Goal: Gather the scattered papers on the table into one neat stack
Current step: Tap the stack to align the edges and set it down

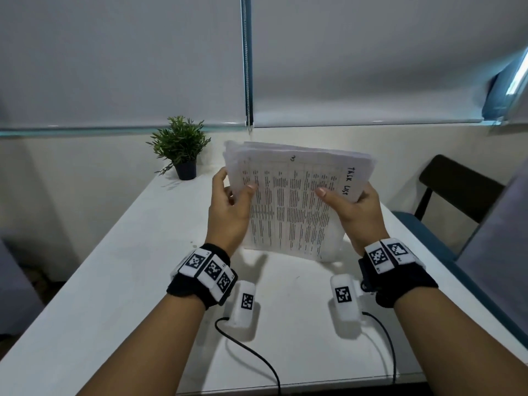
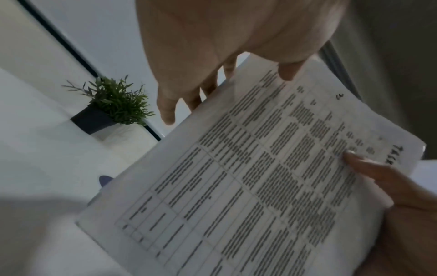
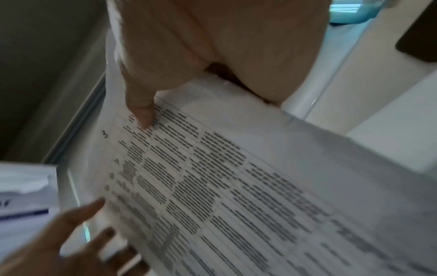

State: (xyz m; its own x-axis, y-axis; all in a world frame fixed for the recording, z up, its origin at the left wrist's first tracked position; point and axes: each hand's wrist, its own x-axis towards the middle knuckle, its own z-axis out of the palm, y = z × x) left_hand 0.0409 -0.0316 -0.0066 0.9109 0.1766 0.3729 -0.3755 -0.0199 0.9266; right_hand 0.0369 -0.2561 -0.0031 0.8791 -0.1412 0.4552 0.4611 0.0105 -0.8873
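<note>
Standing on its lower edge on the desk (image 1: 143,252), the stack of papers (image 1: 291,207) is held upright between both hands, printed face toward the person, with its top leaning slightly to the far side. The left hand (image 1: 230,212) pinches the left edge, thumb on the printed front and fingers curled behind; the right hand (image 1: 353,212) pinches the right edge the same way, its thumb lying on the table of text near the handwritten heading. The stack's long axis runs up and down, so the short lower edge is what meets the desk. Both hands sit at about the same height on opposite sides, neither clearly nearer.

At the top, the sheets are uneven: several corners fan out at the upper left and the back pages stand above the front one. By my judgement, the gathering is done and squaring is what remains, which would call for loosening both pinches and tapping the lower edge straight down on the desk. I see no loose sheets elsewhere on the desk. A potted plant (image 1: 180,147) stands at the far left, apart from the stack.
</note>
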